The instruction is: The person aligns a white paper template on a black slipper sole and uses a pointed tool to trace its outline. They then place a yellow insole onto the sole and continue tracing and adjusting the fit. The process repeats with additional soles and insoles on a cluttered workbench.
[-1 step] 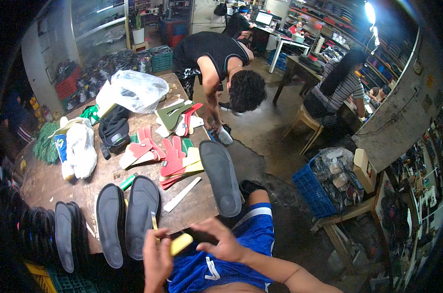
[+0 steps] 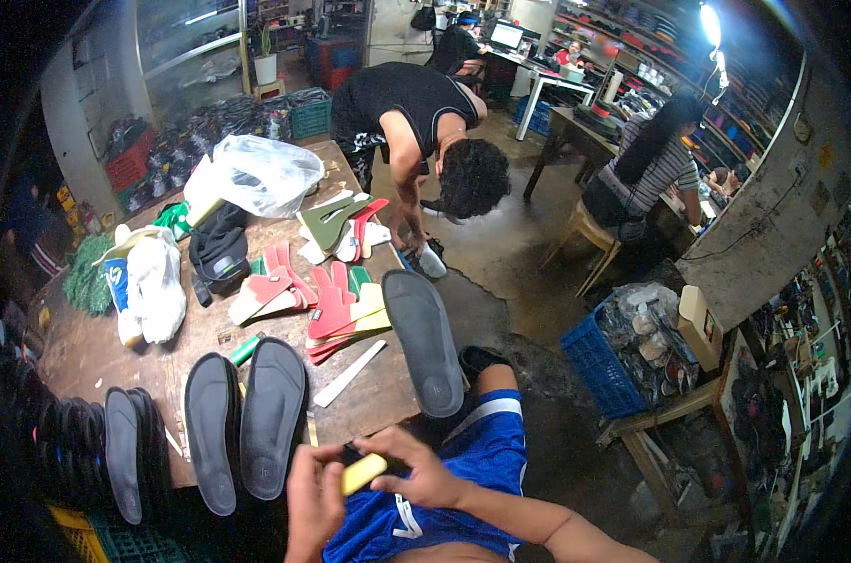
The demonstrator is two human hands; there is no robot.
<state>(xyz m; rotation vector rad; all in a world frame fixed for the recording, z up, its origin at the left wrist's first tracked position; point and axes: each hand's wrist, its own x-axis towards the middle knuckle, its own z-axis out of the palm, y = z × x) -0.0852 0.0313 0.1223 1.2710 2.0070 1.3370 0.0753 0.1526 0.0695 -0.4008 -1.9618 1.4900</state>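
The left hand (image 2: pixel 314 495) pinches 1 yellow piece (image 2: pixel 362 476); the right hand (image 2: pixel 423 477) curls against it, grip unclear, near the worktop (image 2: pixel 374 413).

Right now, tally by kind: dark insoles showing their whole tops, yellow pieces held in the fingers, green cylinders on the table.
Dark insoles: 4
Yellow piece: 1
Green cylinder: 1
Total: 6

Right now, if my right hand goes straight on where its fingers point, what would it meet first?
Probably the yellow piece by your left hand; your right hand may be touching it, though depth is unclear.
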